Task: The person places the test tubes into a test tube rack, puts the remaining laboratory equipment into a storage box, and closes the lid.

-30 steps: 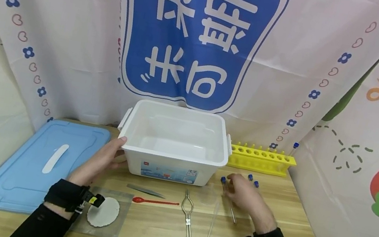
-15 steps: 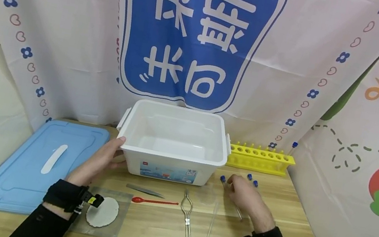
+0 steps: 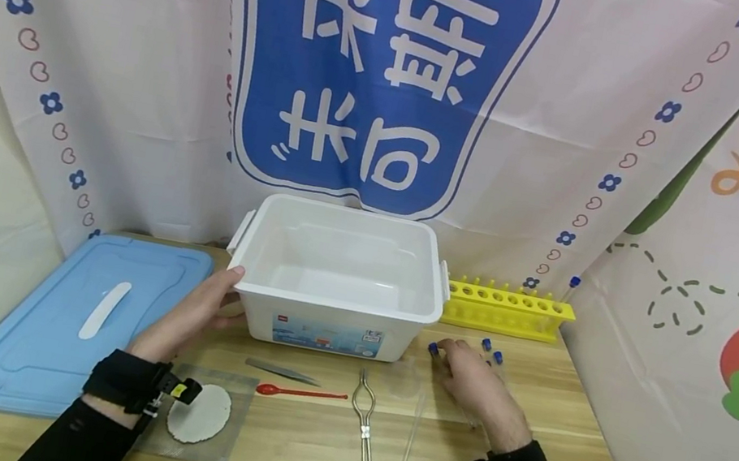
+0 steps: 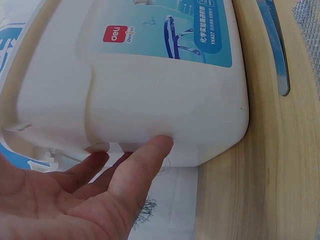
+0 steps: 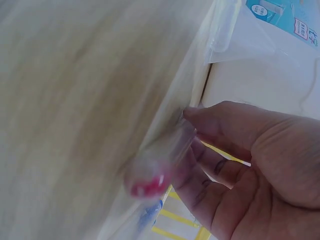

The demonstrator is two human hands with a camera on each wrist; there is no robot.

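My left hand (image 3: 202, 312) is at the left front corner of a white plastic bin (image 3: 397, 343), its fingers relaxed and touching the bin's wall (image 4: 150, 110). With thumb and fingers, my right hand (image 3: 476, 381) pinches a clear test tube with a blue cap (image 3: 434, 348), low over the table in front of the bin's right end. In the right wrist view the tube's rounded end (image 5: 147, 180) shows a blurred red patch. Most of the tube is hidden by the hand in the head view. Two more blue caps (image 3: 486, 343) lie just beyond that hand.
A yellow test tube rack (image 3: 505, 320) stands right of the bin. In front lie tweezers (image 3: 283, 372), a red spoon (image 3: 299, 393), crucible tongs (image 3: 367, 436), a thin glass rod (image 3: 410, 444) and a wire gauze (image 3: 239, 422). A blue lid (image 3: 56, 324) lies left.
The held tube's lower end has swung to the right, out of sight behind my right hand. My left hand stays at the bin.
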